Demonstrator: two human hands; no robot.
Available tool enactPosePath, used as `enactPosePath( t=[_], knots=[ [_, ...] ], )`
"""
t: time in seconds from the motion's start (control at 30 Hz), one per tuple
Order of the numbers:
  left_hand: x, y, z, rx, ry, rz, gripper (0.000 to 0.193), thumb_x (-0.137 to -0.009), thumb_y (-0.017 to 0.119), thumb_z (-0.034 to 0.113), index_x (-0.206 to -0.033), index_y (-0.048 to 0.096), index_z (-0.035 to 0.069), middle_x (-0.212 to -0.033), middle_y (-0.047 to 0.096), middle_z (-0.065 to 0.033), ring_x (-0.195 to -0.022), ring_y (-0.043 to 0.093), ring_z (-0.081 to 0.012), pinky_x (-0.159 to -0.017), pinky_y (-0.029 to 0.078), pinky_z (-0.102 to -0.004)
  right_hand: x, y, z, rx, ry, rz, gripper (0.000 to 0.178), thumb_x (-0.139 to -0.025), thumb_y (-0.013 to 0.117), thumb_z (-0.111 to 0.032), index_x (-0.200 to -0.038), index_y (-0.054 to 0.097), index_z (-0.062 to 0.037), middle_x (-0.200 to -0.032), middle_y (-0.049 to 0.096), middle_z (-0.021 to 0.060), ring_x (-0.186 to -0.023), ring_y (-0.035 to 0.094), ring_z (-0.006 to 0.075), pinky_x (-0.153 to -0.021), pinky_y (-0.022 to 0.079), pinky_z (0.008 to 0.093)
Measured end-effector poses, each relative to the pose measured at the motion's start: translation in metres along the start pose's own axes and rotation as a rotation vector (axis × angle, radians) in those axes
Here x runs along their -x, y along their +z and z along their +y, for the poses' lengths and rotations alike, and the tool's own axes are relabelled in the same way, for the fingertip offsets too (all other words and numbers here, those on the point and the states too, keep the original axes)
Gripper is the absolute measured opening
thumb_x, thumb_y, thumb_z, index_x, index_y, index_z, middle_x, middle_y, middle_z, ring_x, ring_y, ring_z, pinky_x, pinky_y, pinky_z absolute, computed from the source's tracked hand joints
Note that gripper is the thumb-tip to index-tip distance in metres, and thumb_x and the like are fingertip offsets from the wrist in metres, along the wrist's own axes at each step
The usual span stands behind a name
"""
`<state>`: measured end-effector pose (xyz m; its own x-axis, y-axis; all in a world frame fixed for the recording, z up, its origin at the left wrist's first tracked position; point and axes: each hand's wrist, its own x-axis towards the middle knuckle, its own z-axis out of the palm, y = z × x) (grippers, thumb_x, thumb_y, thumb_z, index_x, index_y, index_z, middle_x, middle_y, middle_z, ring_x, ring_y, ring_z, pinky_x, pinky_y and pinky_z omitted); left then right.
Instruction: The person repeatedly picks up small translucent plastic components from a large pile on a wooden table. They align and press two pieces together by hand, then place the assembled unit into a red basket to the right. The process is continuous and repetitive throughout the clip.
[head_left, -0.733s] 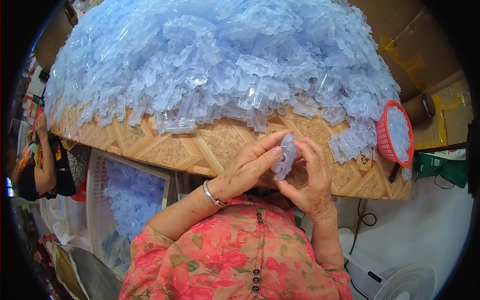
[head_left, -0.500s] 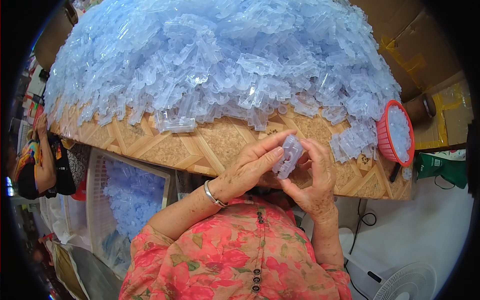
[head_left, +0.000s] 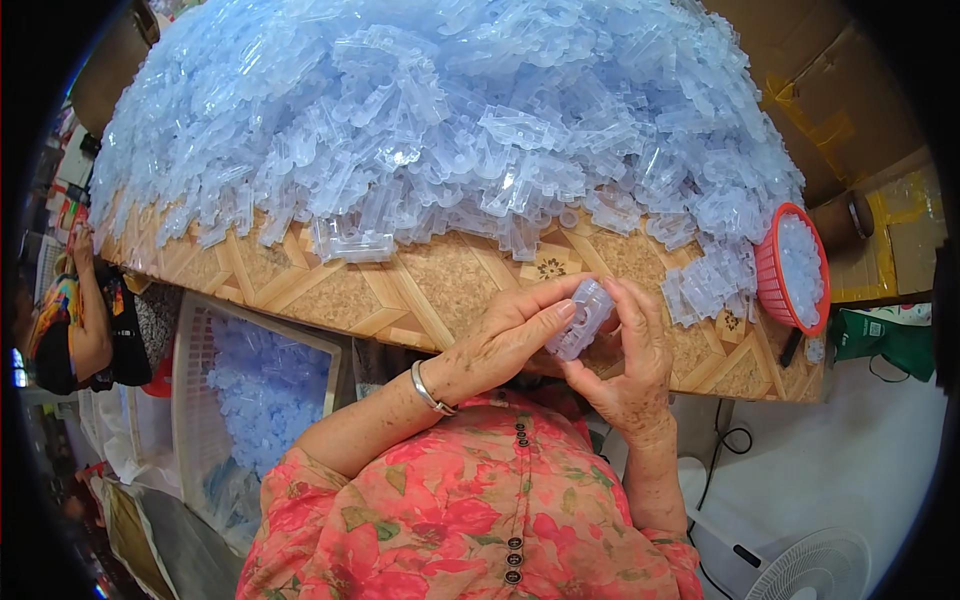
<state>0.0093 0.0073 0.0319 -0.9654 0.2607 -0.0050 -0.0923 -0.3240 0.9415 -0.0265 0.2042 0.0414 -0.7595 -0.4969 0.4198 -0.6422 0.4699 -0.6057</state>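
Note:
Between my two hands, just over the near edge of the table (head_left: 330,300), is a clear plastic piece (head_left: 582,322), boxy, with a bluish tint and cut-outs in it. My left hand (head_left: 515,325) grips it from the left, thumb and fingers pressed along its side. My right hand (head_left: 635,355) curls around its right side, with thumb and fingertips at its edges. Beyond them a huge heap of similar clear plastic pieces (head_left: 450,120) covers most of the table. A smaller cluster of loose pieces (head_left: 712,288) lies to the right of my hands.
A red basket (head_left: 768,275) of small translucent parts stands on the right table edge, near a black tool (head_left: 790,347). Below the table at left is a white crate (head_left: 188,400) with bluish pieces. A fan (head_left: 820,570) is at lower right. Another person's arm (head_left: 92,310) shows far left.
The plastic piece has been turned slightly between my fingers, its upper end now tilted more to the right. Both hands stay in nearly the same place.

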Motion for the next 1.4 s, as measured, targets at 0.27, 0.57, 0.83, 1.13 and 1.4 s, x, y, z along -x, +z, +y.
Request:
enactPosePath(
  t=[0.27, 0.57, 0.83, 1.13, 1.4],
  knots=[
    [0.001, 0.002, 0.001, 0.057, -0.009, 0.011, 0.047, -0.112, 0.049, 0.026, -0.151, 0.049, 0.000, -0.133, 0.063, -0.0058, -0.119, 0.059, -0.0113, -0.100, 0.051, -0.0289, -0.002, 0.001, 0.002, 0.008, -0.035, -0.008, 0.080, -0.070, 0.086, -0.013, -0.143, 0.054, -0.0074, -0.136, 0.059, 0.0149, -0.117, 0.066, 0.0335, -0.089, 0.059, 0.0405],
    [0.001, 0.001, 0.004, 0.078, -0.051, 0.003, 0.048, -0.110, 0.053, 0.028, -0.151, 0.051, 0.003, -0.129, 0.064, -0.0037, -0.112, 0.062, -0.0097, -0.093, 0.054, -0.0262, -0.001, 0.004, 0.005, -0.017, -0.068, 0.020, 0.080, -0.069, 0.087, -0.012, -0.142, 0.055, -0.0067, -0.136, 0.060, 0.0150, -0.116, 0.067, 0.0330, -0.089, 0.060, 0.0389],
    [0.002, 0.003, 0.011, 0.233, -0.256, 0.028, 0.050, -0.109, 0.055, 0.029, -0.154, 0.047, 0.007, -0.129, 0.065, -0.0046, -0.114, 0.065, -0.0126, -0.089, 0.059, -0.0276, 0.002, 0.005, 0.005, -0.023, -0.054, 0.023, 0.080, -0.069, 0.088, -0.013, -0.141, 0.055, -0.0059, -0.136, 0.060, 0.0159, -0.115, 0.067, 0.0333, -0.091, 0.059, 0.0400],
    [0.003, -0.001, 0.006, 0.285, -0.232, -0.090, 0.055, -0.109, 0.055, 0.029, -0.157, 0.041, 0.004, -0.139, 0.062, -0.0111, -0.127, 0.062, -0.0211, -0.106, 0.052, -0.0352, 0.006, 0.001, 0.003, -0.090, 0.092, -0.047, 0.082, -0.067, 0.090, -0.015, -0.140, 0.056, -0.0048, -0.134, 0.061, 0.0169, -0.110, 0.069, 0.0318, -0.087, 0.060, 0.0389],
    [0.003, -0.001, 0.003, 0.254, -0.149, -0.103, 0.056, -0.109, 0.055, 0.027, -0.157, 0.041, 0.003, -0.137, 0.063, -0.0113, -0.125, 0.062, -0.0196, -0.105, 0.052, -0.0342, 0.006, 0.003, 0.004, -0.090, 0.035, -0.018, 0.082, -0.067, 0.090, -0.015, -0.140, 0.056, -0.0051, -0.134, 0.061, 0.0170, -0.114, 0.068, 0.0329, -0.090, 0.059, 0.0404]
  ],
)
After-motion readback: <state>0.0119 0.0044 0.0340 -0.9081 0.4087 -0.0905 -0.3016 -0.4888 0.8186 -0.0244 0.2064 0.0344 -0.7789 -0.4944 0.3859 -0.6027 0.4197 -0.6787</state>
